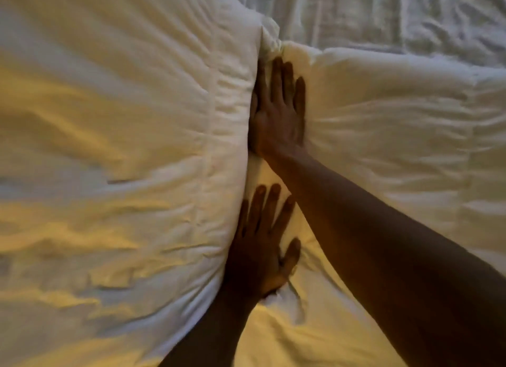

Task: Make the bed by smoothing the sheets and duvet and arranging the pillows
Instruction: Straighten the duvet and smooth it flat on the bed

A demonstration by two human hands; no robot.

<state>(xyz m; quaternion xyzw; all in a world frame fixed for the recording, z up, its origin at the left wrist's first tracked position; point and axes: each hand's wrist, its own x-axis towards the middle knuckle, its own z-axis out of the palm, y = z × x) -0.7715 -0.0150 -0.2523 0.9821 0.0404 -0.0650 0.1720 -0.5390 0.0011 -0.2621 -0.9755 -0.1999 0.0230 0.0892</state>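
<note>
Head view, looking down on white bedding in dim, yellowish light. Two white pillows side by side: a large left pillow [117,147] filling the left half, a right pillow [388,125] just beside it, their inner edges touching along a narrow seam near the middle. Right hand [279,114] laid flat in that seam, fingers straight and together, palm down on the inner edge of the right pillow, the thumb side pressed against the wall of the left pillow — holding nothing. Bare right forearm [383,243] running from the lower right corner up to the seam. Left hand [262,246] nearer than the right hand, at the lower end of the same seam, fingers straight and slightly spread, pressing flat on the cloth beside the left pillow's lower corner — nothing gripped; small creases gathered under its heel. Wrinkled white sheet [383,10] beyond the right pillow, along the top edge. Crumpled white bedding [295,339] nearer than the seam, at the bottom; sheet or duvet, cannot tell.
</note>
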